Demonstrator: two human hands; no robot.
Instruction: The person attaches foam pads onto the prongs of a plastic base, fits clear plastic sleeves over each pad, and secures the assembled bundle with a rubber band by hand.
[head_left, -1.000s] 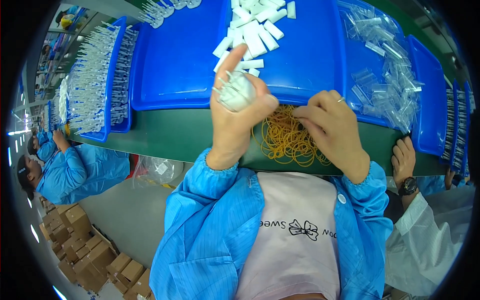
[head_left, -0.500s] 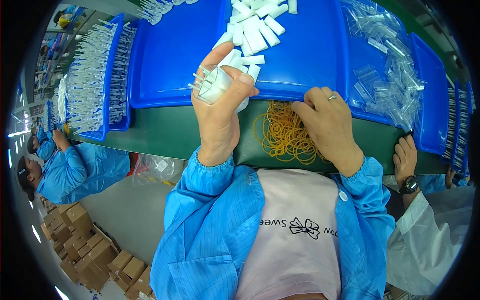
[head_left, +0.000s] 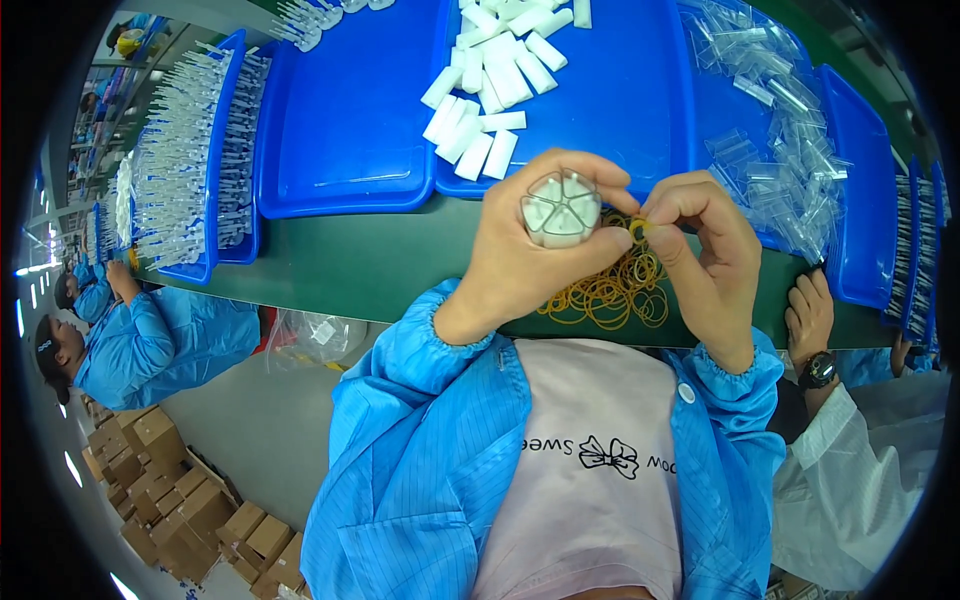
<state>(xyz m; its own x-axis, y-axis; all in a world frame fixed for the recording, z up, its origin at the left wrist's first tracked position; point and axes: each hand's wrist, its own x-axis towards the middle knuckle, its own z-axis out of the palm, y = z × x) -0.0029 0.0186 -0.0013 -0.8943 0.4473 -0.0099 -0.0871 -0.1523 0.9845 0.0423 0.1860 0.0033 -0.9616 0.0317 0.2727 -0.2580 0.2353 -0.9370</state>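
Round bundle in the left grip, rubber band at the right.
From where I stand, the left grip [head_left: 505, 250] is wrapped around the clear-and-white round bundle [head_left: 561, 209], its segmented end facing up; the right grip [head_left: 712, 255] pinches a yellow rubber band [head_left: 641, 226] just beside the left fingertips. Half a second earlier the bundle was tilted, farther left, and the right grip was at the band pile [head_left: 608, 297] on the green surface [head_left: 345, 262]. The bundle's lower part is hidden by the palm; the pinched band's full loop is hard to make out.
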